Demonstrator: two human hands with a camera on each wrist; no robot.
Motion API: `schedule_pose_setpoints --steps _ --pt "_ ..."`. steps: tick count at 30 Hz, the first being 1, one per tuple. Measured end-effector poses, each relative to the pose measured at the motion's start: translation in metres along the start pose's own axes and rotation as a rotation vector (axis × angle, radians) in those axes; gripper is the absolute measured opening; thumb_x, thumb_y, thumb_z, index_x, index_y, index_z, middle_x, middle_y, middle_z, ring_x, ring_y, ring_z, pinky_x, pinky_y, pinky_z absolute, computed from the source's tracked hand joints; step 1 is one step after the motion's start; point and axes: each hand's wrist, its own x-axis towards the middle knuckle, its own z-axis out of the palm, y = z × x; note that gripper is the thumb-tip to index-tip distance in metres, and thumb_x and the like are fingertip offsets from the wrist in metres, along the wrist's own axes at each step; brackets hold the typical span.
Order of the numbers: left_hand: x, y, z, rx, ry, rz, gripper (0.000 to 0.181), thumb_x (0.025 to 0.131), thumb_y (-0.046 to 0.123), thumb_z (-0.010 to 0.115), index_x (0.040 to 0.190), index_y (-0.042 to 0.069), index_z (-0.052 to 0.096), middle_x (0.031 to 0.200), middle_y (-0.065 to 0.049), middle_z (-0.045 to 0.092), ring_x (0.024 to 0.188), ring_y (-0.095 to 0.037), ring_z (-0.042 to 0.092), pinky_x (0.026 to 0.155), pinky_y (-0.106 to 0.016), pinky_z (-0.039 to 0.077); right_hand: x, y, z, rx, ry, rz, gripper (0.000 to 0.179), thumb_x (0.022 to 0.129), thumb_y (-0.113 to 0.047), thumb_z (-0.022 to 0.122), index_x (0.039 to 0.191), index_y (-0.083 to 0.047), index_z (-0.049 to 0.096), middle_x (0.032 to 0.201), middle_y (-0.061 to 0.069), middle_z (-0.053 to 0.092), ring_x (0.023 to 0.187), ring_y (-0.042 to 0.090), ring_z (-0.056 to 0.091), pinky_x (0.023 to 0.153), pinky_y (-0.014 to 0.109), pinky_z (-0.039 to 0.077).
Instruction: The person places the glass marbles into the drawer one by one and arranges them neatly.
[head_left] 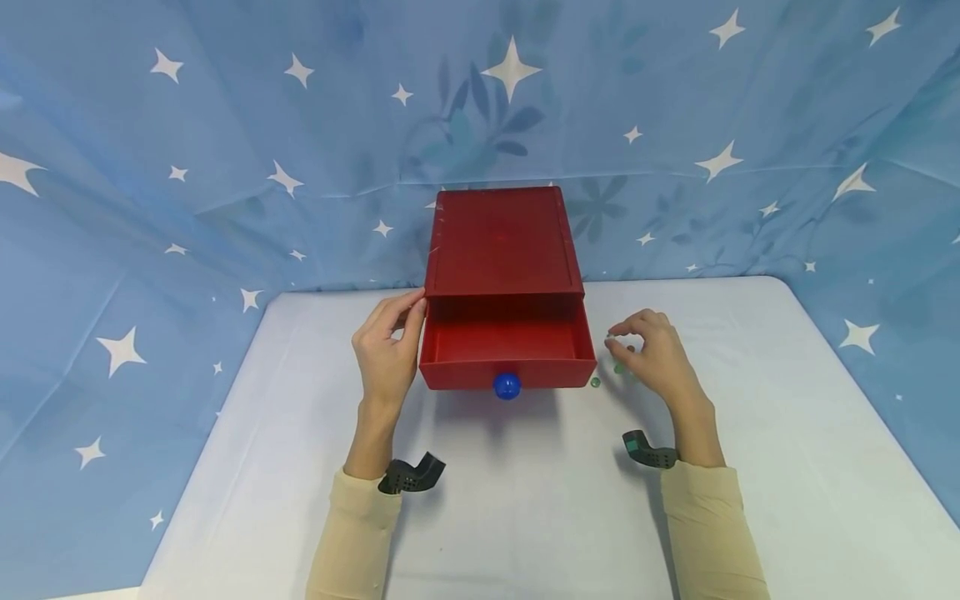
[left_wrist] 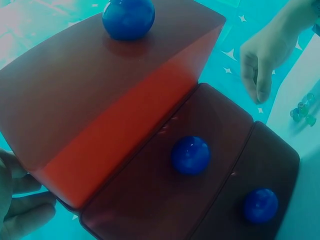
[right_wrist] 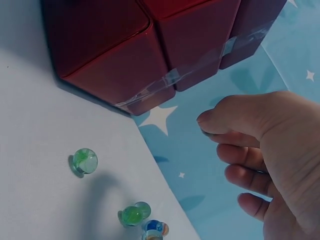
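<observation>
A red drawer cabinet (head_left: 504, 242) of three stacked drawers stands on the table, each with a round blue knob. Its top drawer (head_left: 504, 342) is pulled out, its bare red floor showing. My left hand (head_left: 386, 350) rests its fingertips against the cabinet's left side near the drawer opening; in the left wrist view its fingers (left_wrist: 30, 212) lie along that side. To the right of the drawer, my right hand (head_left: 654, 354) is raised above the table. Its thumb and index finger pinch a small marble (head_left: 609, 336), mostly hidden by the fingertips.
Several glass marbles lie on the white table right of the cabinet, among them a green one (right_wrist: 85, 161) apart from a cluster with another green marble (right_wrist: 132, 215) and a blue-orange one (right_wrist: 154, 227). A blue star-patterned cloth (head_left: 300, 167) hangs behind the table.
</observation>
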Motion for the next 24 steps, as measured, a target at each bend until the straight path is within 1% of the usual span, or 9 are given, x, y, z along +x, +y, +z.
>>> schedule_pose_setpoints --steps 3,9,18,24 --pt "0.001 0.000 -0.001 0.002 0.004 0.004 0.020 0.095 0.012 0.068 0.112 0.005 0.076 0.100 -0.012 0.076 0.082 -0.022 0.072 0.081 -0.014 0.057 0.002 -0.003 -0.001 0.006 0.010 -0.004 0.021 0.090 -0.015 0.070 0.105 -0.002 0.072 0.112 0.017 0.062 0.114 0.036 0.050 0.094 0.060 0.048" --pt "0.003 0.000 -0.002 0.003 0.009 0.007 0.020 0.095 0.012 0.068 0.112 0.004 0.076 0.100 -0.012 0.076 0.081 -0.022 0.072 0.081 -0.014 0.057 0.003 -0.007 -0.004 0.031 0.053 -0.041 0.019 0.090 -0.013 0.070 0.103 0.000 0.072 0.108 0.017 0.064 0.112 0.035 0.051 0.096 0.059 0.047" --pt "0.000 0.000 -0.001 0.010 -0.002 -0.002 0.020 0.094 0.010 0.069 0.112 0.005 0.076 0.101 -0.011 0.076 0.082 -0.022 0.072 0.081 -0.014 0.057 -0.003 -0.010 -0.009 0.029 0.087 -0.056 0.018 0.090 -0.014 0.068 0.101 0.000 0.069 0.106 0.017 0.064 0.111 0.035 0.052 0.095 0.059 0.046" --pt "-0.001 0.002 -0.002 0.019 0.000 -0.006 0.020 0.094 0.009 0.069 0.112 0.004 0.076 0.101 -0.011 0.076 0.081 -0.022 0.072 0.081 -0.013 0.056 -0.003 -0.014 -0.010 0.027 0.097 -0.075 0.017 0.090 -0.014 0.068 0.101 -0.001 0.068 0.105 0.016 0.065 0.109 0.034 0.053 0.094 0.057 0.045"
